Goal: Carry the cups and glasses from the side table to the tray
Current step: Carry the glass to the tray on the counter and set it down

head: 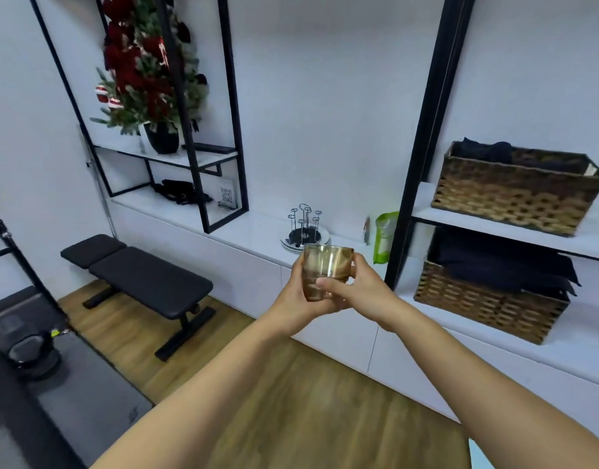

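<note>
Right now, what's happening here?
A person holds an amber glass upright in front of them, left hand and right hand both wrapped round it. Ahead, on the white counter, stands a round tray with a wire cup rack, nothing hanging on it. A green pouch stands beside the tray. The glass is in the air, not yet set down.

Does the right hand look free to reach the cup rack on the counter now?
Probably not yet. The right hand and left hand both grip the amber glass, and the cup rack sits beyond them on the counter, though nothing blocks the way.
</note>
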{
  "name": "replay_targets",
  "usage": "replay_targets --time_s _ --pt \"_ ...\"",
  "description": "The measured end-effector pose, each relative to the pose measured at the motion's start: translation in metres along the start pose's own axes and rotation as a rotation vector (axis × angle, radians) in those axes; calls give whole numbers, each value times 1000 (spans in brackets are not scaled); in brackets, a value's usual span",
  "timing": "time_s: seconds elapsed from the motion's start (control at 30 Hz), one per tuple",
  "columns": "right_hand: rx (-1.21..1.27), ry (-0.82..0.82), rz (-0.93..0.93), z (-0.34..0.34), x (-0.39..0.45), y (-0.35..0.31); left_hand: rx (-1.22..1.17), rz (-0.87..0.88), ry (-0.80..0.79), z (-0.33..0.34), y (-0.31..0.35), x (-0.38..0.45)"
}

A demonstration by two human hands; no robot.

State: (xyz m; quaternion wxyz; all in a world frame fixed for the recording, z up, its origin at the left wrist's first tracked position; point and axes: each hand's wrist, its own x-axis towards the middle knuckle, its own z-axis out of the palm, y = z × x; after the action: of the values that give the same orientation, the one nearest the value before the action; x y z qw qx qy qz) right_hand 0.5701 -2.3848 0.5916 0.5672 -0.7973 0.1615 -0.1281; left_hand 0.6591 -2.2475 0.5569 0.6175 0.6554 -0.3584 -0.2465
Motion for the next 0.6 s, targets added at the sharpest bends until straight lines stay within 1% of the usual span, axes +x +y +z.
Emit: replay_targets --time_s 0.13,0.33,0.43,0.5,0.6 --pt "89 -56 33 -24 92 20 15 -33 105 -9 -15 87" --pt "31 -60 116 -55 222 31 101 -113 312 -37 -27 206" --pt "13 -82 138 -60 273 36 137 -159 376 -53 -42 252" --pt "3 -84 143 -59 293 38 157 -171 384 -63 -48 272" --pt "41 -73 168 -55 345 54 182 -183 394 -87 -70 318"
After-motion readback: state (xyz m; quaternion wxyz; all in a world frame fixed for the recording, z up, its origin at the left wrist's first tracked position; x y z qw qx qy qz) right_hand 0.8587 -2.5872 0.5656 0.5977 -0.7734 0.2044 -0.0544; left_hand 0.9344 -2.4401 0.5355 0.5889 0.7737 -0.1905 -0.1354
